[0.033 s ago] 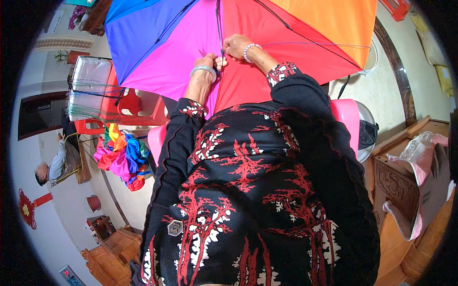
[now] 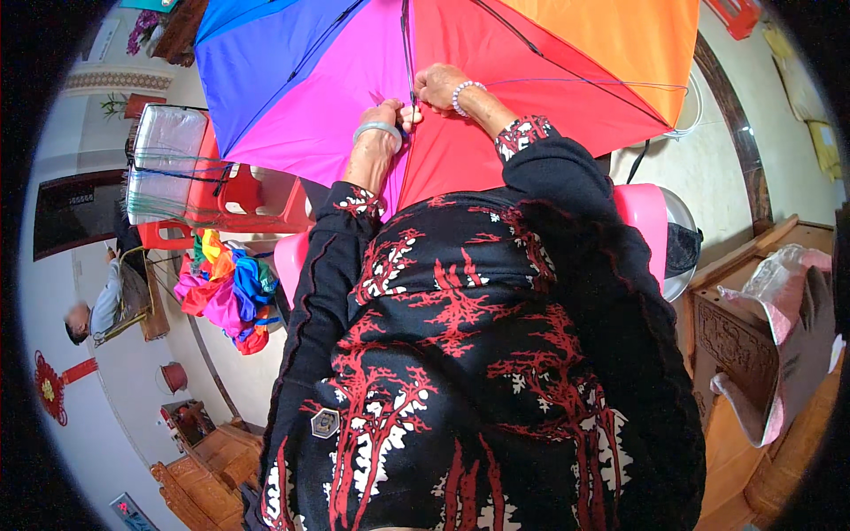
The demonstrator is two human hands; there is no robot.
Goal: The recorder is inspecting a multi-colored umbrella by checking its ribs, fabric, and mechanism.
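An open umbrella with blue, pink, red and orange panels spreads in front of me, its dark ribs showing. Where the pink and red panels meet, my left hand is closed on the canopy beside a rib. A small pointed pinkish piece rises by its knuckles; I cannot tell what it is. My right hand is pinched at the same rib, just right of the left. From near its wrist a thin dark thread runs right across the red and orange panels. The right fingertips are hidden.
Left of me, a plastic-wrapped bundle rests on a red stool, with strands hanging over it. Below lies a heap of colourful cloth. A person sits at far left. Carved wooden furniture with a pinkish cloth stands at right.
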